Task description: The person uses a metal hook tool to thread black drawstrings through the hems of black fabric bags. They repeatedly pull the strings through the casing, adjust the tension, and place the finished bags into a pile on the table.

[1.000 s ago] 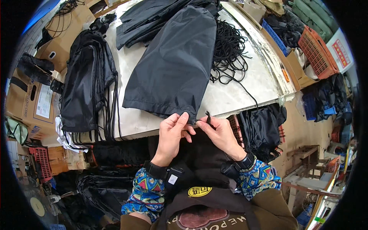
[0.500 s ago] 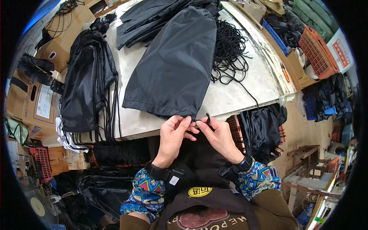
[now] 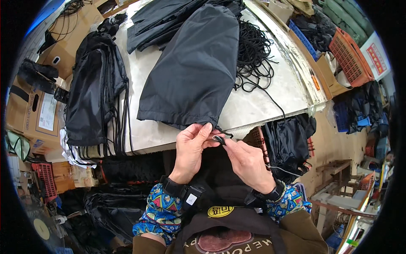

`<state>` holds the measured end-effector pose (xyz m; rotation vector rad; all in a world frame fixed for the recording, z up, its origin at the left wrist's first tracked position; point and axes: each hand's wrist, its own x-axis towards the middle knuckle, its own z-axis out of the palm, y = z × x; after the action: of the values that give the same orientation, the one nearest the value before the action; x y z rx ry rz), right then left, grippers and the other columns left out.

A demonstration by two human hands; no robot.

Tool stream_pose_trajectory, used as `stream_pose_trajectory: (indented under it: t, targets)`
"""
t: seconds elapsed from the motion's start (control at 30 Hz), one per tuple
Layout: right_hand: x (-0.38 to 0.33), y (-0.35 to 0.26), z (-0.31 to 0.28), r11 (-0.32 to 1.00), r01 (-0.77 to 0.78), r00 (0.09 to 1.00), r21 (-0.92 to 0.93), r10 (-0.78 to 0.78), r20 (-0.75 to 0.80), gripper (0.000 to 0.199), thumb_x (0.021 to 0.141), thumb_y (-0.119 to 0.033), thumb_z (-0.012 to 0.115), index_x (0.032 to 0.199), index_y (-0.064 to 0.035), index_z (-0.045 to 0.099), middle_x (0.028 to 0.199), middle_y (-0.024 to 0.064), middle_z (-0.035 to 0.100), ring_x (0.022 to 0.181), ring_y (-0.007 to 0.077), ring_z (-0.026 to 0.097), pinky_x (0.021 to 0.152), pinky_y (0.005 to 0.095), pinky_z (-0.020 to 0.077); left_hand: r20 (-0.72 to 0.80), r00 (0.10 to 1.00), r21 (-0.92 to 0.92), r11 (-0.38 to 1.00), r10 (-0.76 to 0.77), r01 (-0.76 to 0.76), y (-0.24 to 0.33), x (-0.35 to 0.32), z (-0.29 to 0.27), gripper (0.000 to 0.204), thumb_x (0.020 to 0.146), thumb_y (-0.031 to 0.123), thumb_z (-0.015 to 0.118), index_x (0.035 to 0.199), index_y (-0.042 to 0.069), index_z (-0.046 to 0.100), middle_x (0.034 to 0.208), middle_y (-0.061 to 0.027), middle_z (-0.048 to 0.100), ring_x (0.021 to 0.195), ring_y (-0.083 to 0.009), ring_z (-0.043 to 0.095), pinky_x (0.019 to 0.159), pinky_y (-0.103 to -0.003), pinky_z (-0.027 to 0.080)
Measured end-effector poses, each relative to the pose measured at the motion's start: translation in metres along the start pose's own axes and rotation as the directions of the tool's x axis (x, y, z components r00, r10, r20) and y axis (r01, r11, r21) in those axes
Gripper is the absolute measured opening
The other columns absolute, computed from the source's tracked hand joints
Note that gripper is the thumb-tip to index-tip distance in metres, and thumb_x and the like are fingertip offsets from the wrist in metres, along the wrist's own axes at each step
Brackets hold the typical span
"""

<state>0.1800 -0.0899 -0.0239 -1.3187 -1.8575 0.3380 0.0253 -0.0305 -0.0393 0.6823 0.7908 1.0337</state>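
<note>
A black fabric drawstring bag (image 3: 190,72) lies flat on the table, its hemmed opening toward me. At the near right corner of that hem, my left hand (image 3: 189,148) is closed, thumb and fingers pinching the cloth. Close beside it, my right hand (image 3: 249,163) is closed on a short black cord (image 3: 219,139) that bends between the two hands. A small shiny spot shows at the cord's bend; what it is I cannot make out. More dark cord sticks out from the bag's corner above the right fingers.
A tangled heap of black cords (image 3: 253,55) lies right of the bag on the pale table (image 3: 279,91). Stacked black bags (image 3: 95,93) hang over the left edge, strings dangling. Folded black cloth (image 3: 160,21) lies behind. A red crate (image 3: 260,142) with black bags stands below the right edge.
My right hand has moved slightly right and down and turned, bringing the black cord lower between the hands. The left hand keeps its pinch on the hem; the bag has shifted slightly.
</note>
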Motion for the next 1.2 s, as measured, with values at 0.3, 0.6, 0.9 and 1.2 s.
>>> stream_pose_trajectory:
  t: [0.3,0.6,0.9,1.2]
  targets:
    - [0.002,0.004,0.006,0.997,-0.042,0.998,-0.066,0.039,-0.044,0.022,0.079,0.002,0.063,0.100,0.0020,0.061,0.068,0.0124,0.056,0.057,0.0288,0.059,0.048,0.0357,0.0463,-0.051,0.998,0.051,0.998,0.025,-0.023,0.002,-0.001,0.001,0.018,0.089,0.016,0.063,0.091,-0.001,0.060,0.084,-0.0077,0.065,0.078,-0.0161,0.066,0.069,-0.028,0.055]
    - [0.003,-0.001,0.012,0.990,-0.032,0.999,-0.139,0.026,-0.047,0.024,0.078,0.004,0.064,0.102,0.0034,0.061,0.068,0.0131,0.056,0.057,0.0274,0.058,0.051,0.0345,0.0448,-0.073,0.991,0.163,0.982,0.108,-0.095,0.001,-0.003,0.000,0.015,0.087,0.013,0.065,0.093,-0.001,0.063,0.087,-0.0065,0.065,0.078,-0.0134,0.064,0.066,-0.027,0.055]
    - [0.007,0.001,0.013,0.968,0.027,0.998,-0.248,-0.039,-0.043,0.028,0.074,0.001,0.062,0.102,-0.0010,0.060,0.065,0.0076,0.051,0.058,0.0240,0.058,0.049,0.0342,0.0465,-0.100,0.990,0.157,0.984,0.098,-0.082,0.004,-0.005,0.000,0.015,0.086,0.012,0.065,0.092,-0.002,0.063,0.086,-0.0072,0.065,0.076,-0.0130,0.063,0.064,-0.026,0.054]
    - [0.016,0.006,0.020,0.973,0.055,0.997,-0.222,-0.042,0.060,0.018,0.081,-0.004,0.058,0.098,-0.0014,0.057,0.068,0.0126,0.058,0.061,0.0290,0.060,0.054,0.0384,0.0483,-0.108,0.994,0.249,0.968,0.027,0.001,-0.008,-0.002,-0.001,0.017,0.086,0.013,0.066,0.082,-0.003,0.064,0.075,-0.0057,0.064,0.063,-0.0088,0.057,0.054,-0.023,0.048]
